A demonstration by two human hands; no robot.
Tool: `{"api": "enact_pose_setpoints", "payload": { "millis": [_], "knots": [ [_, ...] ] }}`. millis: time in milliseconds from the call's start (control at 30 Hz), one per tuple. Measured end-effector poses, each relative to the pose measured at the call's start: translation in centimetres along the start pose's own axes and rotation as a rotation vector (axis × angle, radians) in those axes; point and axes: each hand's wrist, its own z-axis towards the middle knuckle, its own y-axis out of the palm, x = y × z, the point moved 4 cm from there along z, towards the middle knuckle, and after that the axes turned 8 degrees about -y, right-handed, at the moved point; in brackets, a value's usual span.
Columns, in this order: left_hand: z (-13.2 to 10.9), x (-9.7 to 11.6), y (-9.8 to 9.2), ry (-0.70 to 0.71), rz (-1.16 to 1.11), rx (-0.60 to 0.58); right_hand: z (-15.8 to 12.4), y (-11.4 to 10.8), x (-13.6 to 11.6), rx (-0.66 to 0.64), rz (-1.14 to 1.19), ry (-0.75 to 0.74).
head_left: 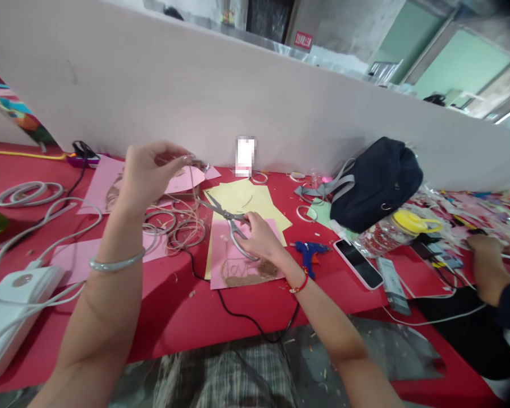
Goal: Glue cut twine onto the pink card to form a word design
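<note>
My left hand (153, 170) is raised at the left, its fingers pinched on a thin brown cord (194, 184) that hangs down from the fingertips. In my right hand (259, 235) are grey scissors (226, 214), their blades apart and pointing up and left toward the cord. Under the scissors lies a pink sheet (219, 266) with brown cord lettering and a brown patch along its bottom. It rests on yellow sheets (270, 198). Loops of loose cord (187, 229) lie between my two hands, on the table.
On the red table (178, 323), a blue glue gun (310, 255), a phone (357, 263), a dark bag (376, 184) and a yellow-lidded bottle (391, 232) stand or lie to the right. A white power strip (17, 311) is at left. Another person's hand (487, 249) is far right.
</note>
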Motion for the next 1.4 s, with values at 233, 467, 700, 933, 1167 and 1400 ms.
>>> {"api": "enact_pose_setpoints", "payload": {
  "millis": [233, 467, 700, 933, 1167, 1400],
  "knots": [
    [-0.2, 0.7, 1.3, 0.059, -0.002, -0.056, 1.1, 0.6, -1.4, -0.067, -0.053, 0.027],
    [-0.6, 1.5, 1.5, 0.081, 0.014, -0.083, 1.8, 1.0, -2.4, -0.079, -0.085, 0.016],
    [-0.6, 1.4, 1.5, 0.088, 0.023, -0.081, 2.1, 1.1, -3.2, -0.152, -0.137, 0.04],
    [-0.7, 1.3, 1.7, 0.062, 0.032, -0.099, 2.0, 1.4, -2.7, -0.156, -0.166, 0.077],
    [-0.6, 1.5, 1.5, 0.088, 0.031, -0.071, 1.9, 1.5, -2.4, -0.16, -0.122, 0.089],
    [-0.3, 1.1, 1.4, 0.077, -0.007, -0.022, 1.8, 1.9, -2.7, -0.208, -0.044, 0.087]
  ]
}}
